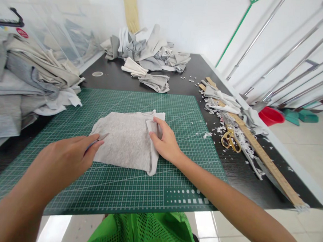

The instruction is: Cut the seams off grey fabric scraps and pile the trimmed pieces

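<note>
A light grey piece of knit fabric (124,139) lies flat on the green cutting mat (178,107), its right edge folded over in a narrow band. My right hand (164,139) is closed on that folded edge, thumb and fingers pinching the cloth. My left hand (72,154) is closed around small pointed snips (103,136); a bit of blue handle shows between the fingers. The metal tip points right, over the left part of the fabric. Whether the tip touches the cloth I cannot tell.
Grey cloth pieces are heaped at left (29,80) and at the back (154,51). A wooden ruler (258,152), gold-handled scissors (230,140) and fabric scraps lie along the right side. A clear plastic bin (54,30) stands back left; poles (259,35) lean on the wall.
</note>
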Motion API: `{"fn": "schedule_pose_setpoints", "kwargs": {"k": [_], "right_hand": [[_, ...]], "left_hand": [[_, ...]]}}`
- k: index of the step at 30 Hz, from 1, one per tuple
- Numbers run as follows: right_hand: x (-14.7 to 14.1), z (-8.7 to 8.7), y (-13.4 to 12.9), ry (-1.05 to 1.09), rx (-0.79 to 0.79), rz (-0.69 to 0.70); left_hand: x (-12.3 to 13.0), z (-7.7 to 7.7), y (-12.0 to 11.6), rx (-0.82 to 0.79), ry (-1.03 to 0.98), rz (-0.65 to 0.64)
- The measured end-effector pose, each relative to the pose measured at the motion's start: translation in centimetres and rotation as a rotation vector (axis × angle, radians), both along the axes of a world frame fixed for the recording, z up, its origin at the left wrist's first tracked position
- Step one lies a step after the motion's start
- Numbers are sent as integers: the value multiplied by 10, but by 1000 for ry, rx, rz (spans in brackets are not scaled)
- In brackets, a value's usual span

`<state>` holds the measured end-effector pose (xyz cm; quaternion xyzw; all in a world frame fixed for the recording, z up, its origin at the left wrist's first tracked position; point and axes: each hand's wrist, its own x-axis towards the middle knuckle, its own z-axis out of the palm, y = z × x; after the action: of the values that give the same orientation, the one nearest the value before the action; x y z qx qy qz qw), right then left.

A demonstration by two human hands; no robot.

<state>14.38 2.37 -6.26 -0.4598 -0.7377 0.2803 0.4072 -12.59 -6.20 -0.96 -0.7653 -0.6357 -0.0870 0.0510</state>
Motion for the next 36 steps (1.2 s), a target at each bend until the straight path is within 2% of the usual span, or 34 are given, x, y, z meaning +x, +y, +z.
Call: {"fn": "schedule_pose_setpoints", "kwargs": {"k": [3, 6, 12, 19, 24, 28, 31, 36], "right_hand": [[0, 2, -1, -3, -7, 0], [-1, 2, -2, 4, -20, -6], [-1, -1, -2, 23, 0, -11], [-1, 2, -2, 3, 10, -13], [-1, 2, -2, -2, 9, -8], [-1, 1, -2, -2, 9, -12], [-1, 1, -2, 0, 5, -13], [0, 1, -2, -6, -8, -3]], "left_hand": [[16, 0, -18, 48, 81, -85], [36, -2, -28, 58, 57, -183], [62, -5, -25, 23, 56, -314], [74, 3, -4, 19, 45, -232], [77, 3, 9, -73, 46, -266], [76, 4, 21, -8, 58, -230], [67, 4, 31, 8, 114, -141], [32, 5, 36, -63, 204, -48]]}}
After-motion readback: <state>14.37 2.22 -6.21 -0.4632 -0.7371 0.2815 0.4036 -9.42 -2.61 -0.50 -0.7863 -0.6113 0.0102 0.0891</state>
